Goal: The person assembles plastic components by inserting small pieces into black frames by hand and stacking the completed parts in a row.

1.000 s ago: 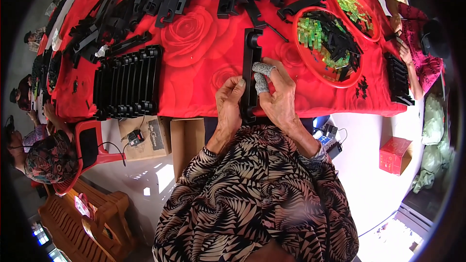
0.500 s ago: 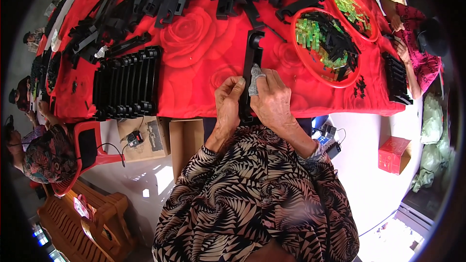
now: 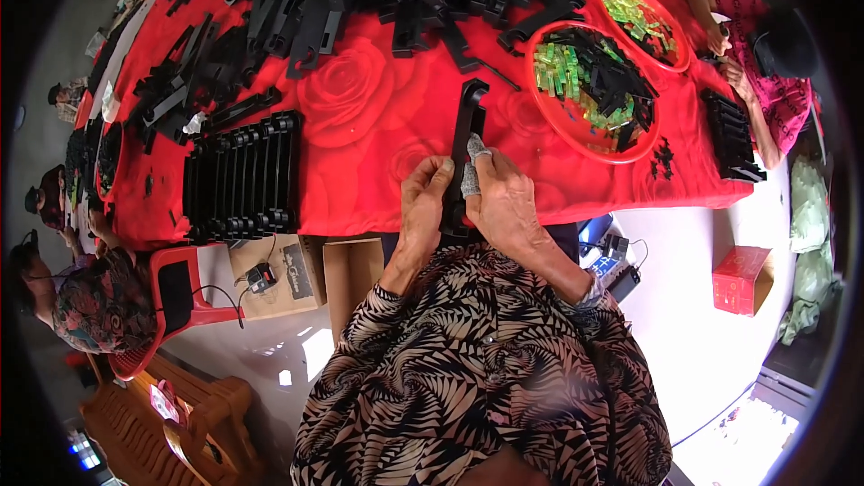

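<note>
Strip of long, notched black plastic (image 3: pixel 467 115) is held pointing away from the body at the near edge of the red rose-print tablecloth (image 3: pixel 346 193). Its left edge is pinched between thumb and fingers by the left hand (image 3: pixel 423 196). Its right side is touched by the bent, grey-sleeved fingers of the right hand (image 3: pixel 504 201); whether these grip cannot be told. Rightward, small green and black pieces are held in a round red plastic basket (image 3: pixel 614 159).

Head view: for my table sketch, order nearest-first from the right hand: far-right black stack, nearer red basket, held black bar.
1. Held black bar: at the right hand
2. Nearer red basket: ahead, right
3. Black stack: far right
</note>
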{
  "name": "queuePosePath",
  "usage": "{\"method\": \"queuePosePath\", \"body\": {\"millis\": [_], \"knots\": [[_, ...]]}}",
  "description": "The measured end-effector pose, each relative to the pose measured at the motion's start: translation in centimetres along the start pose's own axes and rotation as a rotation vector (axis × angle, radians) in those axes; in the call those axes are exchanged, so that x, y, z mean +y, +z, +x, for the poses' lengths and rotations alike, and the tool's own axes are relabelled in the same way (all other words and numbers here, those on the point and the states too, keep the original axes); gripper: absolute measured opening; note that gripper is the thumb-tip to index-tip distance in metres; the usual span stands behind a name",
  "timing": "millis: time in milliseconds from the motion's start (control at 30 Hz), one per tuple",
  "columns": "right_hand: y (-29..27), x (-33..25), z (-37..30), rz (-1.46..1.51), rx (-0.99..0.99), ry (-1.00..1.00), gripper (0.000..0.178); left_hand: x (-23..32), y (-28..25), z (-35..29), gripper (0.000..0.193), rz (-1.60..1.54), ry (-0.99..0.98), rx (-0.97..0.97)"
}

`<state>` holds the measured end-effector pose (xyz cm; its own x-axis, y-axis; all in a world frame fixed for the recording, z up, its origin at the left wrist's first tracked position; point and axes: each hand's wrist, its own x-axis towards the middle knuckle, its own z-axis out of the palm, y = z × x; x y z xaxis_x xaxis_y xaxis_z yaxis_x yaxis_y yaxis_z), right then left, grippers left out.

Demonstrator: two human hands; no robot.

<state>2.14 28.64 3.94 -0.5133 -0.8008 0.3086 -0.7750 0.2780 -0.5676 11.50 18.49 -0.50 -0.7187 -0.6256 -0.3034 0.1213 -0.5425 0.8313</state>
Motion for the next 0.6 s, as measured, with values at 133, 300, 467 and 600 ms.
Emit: {"method": "queuePosePath", "body": {"millis": [133, 300, 467, 600], "knots": [[1.5, 1.2, -0.5, -0.162, 0.094, -0.058, 0.027, 2.2, 1.7, -1.5, 0.033, 0.261, 0.018, -0.072], [1.6, 0.9, -0.9, -0.127, 0.041, 0.012, 0.032, 2.3, 1.2, -1.0, 0.046, 0.395, -0.031, -0.142], [0.7, 1.1, -0.4, -0.092, -0.064, 0.044, 0.027, 2.6, 2.4, -1.1, 0.046, 0.475, 0.017, -0.084], [-0.7, 0.2, 0.7, -0.058, -0.201, 0.114, 0.025, 3.0, 1.6, -0.4, 0.045, 0.597, 0.024, -0.093]]}}
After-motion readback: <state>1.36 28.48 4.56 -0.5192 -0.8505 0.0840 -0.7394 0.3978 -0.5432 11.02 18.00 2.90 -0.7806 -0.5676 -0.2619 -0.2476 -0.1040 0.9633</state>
